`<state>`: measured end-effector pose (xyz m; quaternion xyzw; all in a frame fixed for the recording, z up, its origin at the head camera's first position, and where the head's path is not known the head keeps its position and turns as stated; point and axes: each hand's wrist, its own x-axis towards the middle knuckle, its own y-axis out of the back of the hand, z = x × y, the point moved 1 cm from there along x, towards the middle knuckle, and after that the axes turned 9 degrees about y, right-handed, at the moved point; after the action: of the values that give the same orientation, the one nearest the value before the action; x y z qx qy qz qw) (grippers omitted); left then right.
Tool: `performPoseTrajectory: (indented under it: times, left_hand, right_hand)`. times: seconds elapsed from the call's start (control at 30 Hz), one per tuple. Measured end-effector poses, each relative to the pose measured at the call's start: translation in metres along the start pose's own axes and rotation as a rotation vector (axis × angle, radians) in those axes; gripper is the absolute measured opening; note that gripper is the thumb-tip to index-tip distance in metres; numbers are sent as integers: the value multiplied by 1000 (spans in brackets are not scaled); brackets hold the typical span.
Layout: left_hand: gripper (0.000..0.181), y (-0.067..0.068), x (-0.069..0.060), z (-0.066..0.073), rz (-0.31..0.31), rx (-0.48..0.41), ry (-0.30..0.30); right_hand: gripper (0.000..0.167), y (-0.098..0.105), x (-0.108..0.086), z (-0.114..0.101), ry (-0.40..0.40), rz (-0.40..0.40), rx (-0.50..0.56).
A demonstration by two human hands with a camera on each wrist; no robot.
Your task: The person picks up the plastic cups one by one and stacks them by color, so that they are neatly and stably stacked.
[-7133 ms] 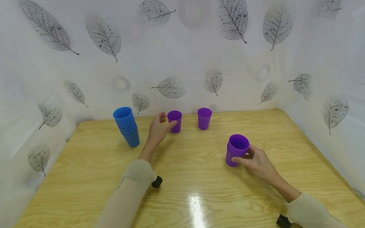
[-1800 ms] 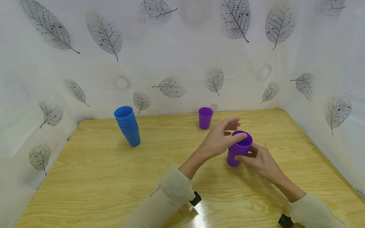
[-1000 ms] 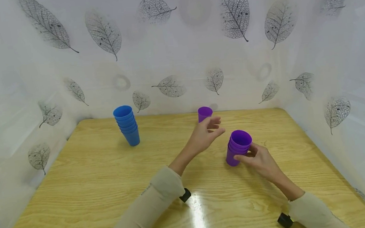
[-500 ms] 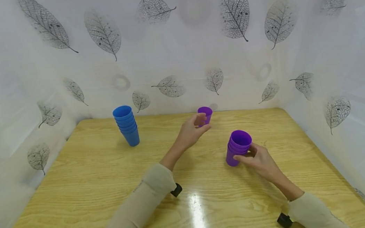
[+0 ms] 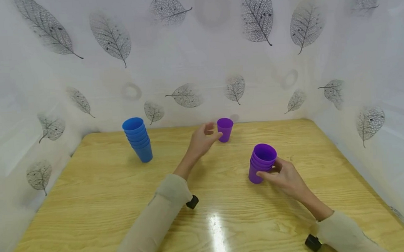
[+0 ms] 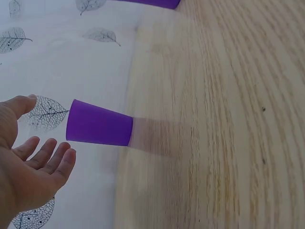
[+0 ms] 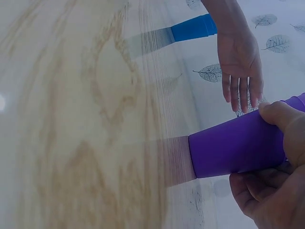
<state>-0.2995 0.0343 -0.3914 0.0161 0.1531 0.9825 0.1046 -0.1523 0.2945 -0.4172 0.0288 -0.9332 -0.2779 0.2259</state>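
Note:
A single purple cup (image 5: 224, 130) stands upright near the table's back edge. My left hand (image 5: 202, 140) is just left of it, fingers relaxed and apart; the left wrist view shows a gap between that hand (image 6: 33, 164) and the cup (image 6: 99, 124). Nearer and to the right, my right hand (image 5: 287, 177) grips a stack of purple cups (image 5: 260, 165) with thumb and fingers round its side. In the right wrist view the thumb of the right hand (image 7: 281, 186) lies on the upper side of the purple stack (image 7: 238, 143).
A nested stack of blue cups (image 5: 139, 142) stands at the back left of the wooden table (image 5: 89, 210). Behind the table's back edge hangs a white sheet (image 5: 197, 57) printed with leaves. Both wrists carry black cameras.
The other back purple cup is now in the right hand's stack, which has grown taller. My left hand has left that stack and moved back and left, beside the remaining cup.

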Motion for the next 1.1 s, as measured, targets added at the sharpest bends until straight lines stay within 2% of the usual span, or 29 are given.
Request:
performPoseTrajectory:
  times: [0.4, 0.7, 0.87, 1.1]
  left_hand:
    - [70, -6, 20, -6, 23, 13, 58]
    - [72, -21, 36, -16, 58, -9, 67]
    - [74, -28, 45, -21, 83, 10, 61]
    - [76, -36, 51, -23, 76, 26, 41]
  right_hand:
    - [45, 1, 2, -2, -28, -5, 21]
    - [44, 1, 0, -2, -40, 3, 26]
    - [44, 1, 0, -1, -32, 2, 32]
    - [45, 0, 0, -1, -38, 0, 27]
